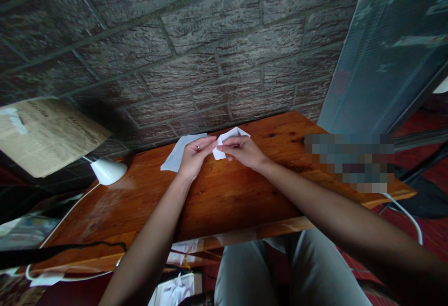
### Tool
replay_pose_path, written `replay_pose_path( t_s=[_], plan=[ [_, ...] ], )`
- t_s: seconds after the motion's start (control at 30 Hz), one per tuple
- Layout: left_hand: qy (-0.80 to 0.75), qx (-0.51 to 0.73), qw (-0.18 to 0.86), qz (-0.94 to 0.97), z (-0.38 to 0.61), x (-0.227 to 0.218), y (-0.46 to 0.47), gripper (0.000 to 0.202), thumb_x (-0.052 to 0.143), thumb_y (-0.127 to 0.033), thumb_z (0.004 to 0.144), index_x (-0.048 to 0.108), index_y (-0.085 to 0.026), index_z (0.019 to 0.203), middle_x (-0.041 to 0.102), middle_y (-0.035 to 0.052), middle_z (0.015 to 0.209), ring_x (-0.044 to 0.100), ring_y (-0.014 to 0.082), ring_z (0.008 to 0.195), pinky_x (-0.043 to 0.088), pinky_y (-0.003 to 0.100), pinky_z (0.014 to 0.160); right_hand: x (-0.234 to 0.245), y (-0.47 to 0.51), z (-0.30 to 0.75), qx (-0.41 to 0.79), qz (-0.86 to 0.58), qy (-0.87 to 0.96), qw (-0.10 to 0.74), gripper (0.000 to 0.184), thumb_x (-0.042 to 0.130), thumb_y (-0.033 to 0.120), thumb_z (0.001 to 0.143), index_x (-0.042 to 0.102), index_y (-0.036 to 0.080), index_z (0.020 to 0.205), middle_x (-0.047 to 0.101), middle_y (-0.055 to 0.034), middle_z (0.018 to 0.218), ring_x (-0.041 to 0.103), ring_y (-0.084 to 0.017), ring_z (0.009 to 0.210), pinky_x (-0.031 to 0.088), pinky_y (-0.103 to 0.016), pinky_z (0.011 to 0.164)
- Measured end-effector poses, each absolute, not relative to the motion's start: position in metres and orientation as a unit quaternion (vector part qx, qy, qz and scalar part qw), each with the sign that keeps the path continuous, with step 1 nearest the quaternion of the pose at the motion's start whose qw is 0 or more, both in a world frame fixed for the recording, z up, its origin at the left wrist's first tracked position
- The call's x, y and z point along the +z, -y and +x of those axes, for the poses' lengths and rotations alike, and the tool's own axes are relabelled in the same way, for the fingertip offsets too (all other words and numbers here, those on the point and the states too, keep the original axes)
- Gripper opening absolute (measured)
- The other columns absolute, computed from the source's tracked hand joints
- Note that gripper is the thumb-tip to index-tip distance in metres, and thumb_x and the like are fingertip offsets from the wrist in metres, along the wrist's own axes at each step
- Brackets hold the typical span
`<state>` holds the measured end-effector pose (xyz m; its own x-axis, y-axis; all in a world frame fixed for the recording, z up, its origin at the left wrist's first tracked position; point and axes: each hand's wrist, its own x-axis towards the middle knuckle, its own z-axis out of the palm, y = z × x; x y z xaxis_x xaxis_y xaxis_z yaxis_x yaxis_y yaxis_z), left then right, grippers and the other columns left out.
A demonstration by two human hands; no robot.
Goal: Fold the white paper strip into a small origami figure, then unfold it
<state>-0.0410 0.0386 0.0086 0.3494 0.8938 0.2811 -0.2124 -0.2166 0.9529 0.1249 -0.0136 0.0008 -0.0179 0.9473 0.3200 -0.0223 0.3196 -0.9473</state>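
Note:
A folded piece of white paper (220,153) is held between my two hands above the wooden table. My left hand (194,155) pinches its left edge, with a ring on one finger. Thumb and fingers of my right hand (245,151) grip the paper from the right, and a creased flap rises behind them. Just behind and left of my left hand, several white sheets (175,153) lie in a loose pile on the table. Part of the folded paper is hidden by my fingers.
The wooden table (224,198) stands against a stone-block wall (196,63). On its left is a lamp with a white base (109,171) and a paper shade (52,133); its white cord runs over the front edge. A blurred-out patch (350,161) covers the right end.

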Motion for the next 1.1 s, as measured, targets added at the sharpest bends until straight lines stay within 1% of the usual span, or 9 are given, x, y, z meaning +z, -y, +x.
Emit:
replay_pose_path(
  t_s=[0.13, 0.23, 0.33, 0.53, 0.7, 0.97, 1.1],
  plan=[
    [-0.293, 0.498, 0.533, 0.618, -0.0436, 0.0092, -0.0396, 0.037, 0.091, -0.031, 0.058, 0.079, -0.018, 0.09, 0.079, 0.007, 0.092, 0.073, 0.0208, 0.087, 0.054, 0.036, 0.09, 0.0069, 0.0174, 0.1246, 0.448, -0.393, 0.552, 0.583, 0.031, 0.078, 0.045, 0.069, 0.072, 0.015, 0.076, 0.059, 0.0039, 0.055, 0.049, -0.008, 0.05, 0.04, -0.023, 0.053],
    [-0.289, 0.495, 0.527, 0.627, -0.0436, 0.0105, -0.0385, 0.042, 0.091, -0.031, 0.056, 0.078, -0.018, 0.094, 0.079, 0.0078, 0.094, 0.073, 0.0223, 0.088, 0.054, 0.039, 0.091, 0.008, 0.0167, 0.125, 0.475, -0.389, 0.513, 0.599, 0.032, 0.08, 0.045, 0.066, 0.071, 0.016, 0.076, 0.06, 0.0034, 0.059, 0.049, -0.007, 0.05, 0.037, -0.022, 0.049],
    [-0.29, 0.499, 0.508, 0.639, -0.0432, 0.0112, -0.0376, 0.041, 0.09, -0.033, 0.057, 0.078, -0.018, 0.094, 0.079, 0.008, 0.095, 0.073, 0.0228, 0.088, 0.055, 0.04, 0.091, 0.0076, 0.0145, 0.1258, 0.494, -0.385, 0.484, 0.611, 0.033, 0.081, 0.044, 0.064, 0.07, 0.016, 0.076, 0.062, 0.0029, 0.064, 0.049, -0.006, 0.05, 0.035, -0.021, 0.047],
    [-0.299, 0.505, 0.492, 0.643, -0.0434, 0.0109, -0.038, 0.037, 0.09, -0.036, 0.059, 0.079, -0.018, 0.09, 0.079, 0.0082, 0.093, 0.073, 0.0216, 0.084, 0.055, 0.037, 0.086, 0.0073, 0.0139, 0.126, 0.509, -0.387, 0.471, 0.608, 0.034, 0.082, 0.044, 0.063, 0.071, 0.016, 0.078, 0.064, 0.0025, 0.067, 0.049, -0.005, 0.049, 0.035, -0.02, 0.047],
    [-0.299, 0.5, 0.494, 0.646, -0.0436, 0.0124, -0.0371, 0.035, 0.089, -0.037, 0.061, 0.079, -0.019, 0.089, 0.079, 0.0076, 0.091, 0.073, 0.0207, 0.08, 0.056, 0.036, 0.083, 0.0089, 0.0157, 0.125, 0.498, -0.392, 0.484, 0.603, 0.034, 0.081, 0.044, 0.063, 0.071, 0.015, 0.077, 0.064, 0.0018, 0.065, 0.049, -0.006, 0.05, 0.034, -0.02, 0.045],
    [-0.311, 0.499, 0.476, 0.654, -0.0438, 0.013, -0.0369, 0.032, 0.087, -0.04, 0.063, 0.079, -0.018, 0.085, 0.079, 0.0071, 0.084, 0.071, 0.0195, 0.073, 0.055, 0.033, 0.075, 0.0084, 0.0164, 0.124, 0.489, -0.389, 0.497, 0.602, 0.032, 0.081, 0.044, 0.064, 0.071, 0.016, 0.076, 0.065, 0.0009, 0.067, 0.051, -0.007, 0.052, 0.037, -0.02, 0.045],
    [-0.316, 0.503, 0.474, 0.65, -0.0441, 0.0137, -0.0365, 0.03, 0.087, -0.04, 0.062, 0.08, -0.019, 0.082, 0.078, 0.0064, 0.081, 0.069, 0.0186, 0.07, 0.053, 0.032, 0.073, 0.0063, 0.0151, 0.1243, 0.493, -0.38, 0.5, 0.602, 0.033, 0.081, 0.044, 0.064, 0.073, 0.016, 0.079, 0.067, 0.0003, 0.07, 0.051, -0.006, 0.052, 0.038, -0.02, 0.046]
  ],
)
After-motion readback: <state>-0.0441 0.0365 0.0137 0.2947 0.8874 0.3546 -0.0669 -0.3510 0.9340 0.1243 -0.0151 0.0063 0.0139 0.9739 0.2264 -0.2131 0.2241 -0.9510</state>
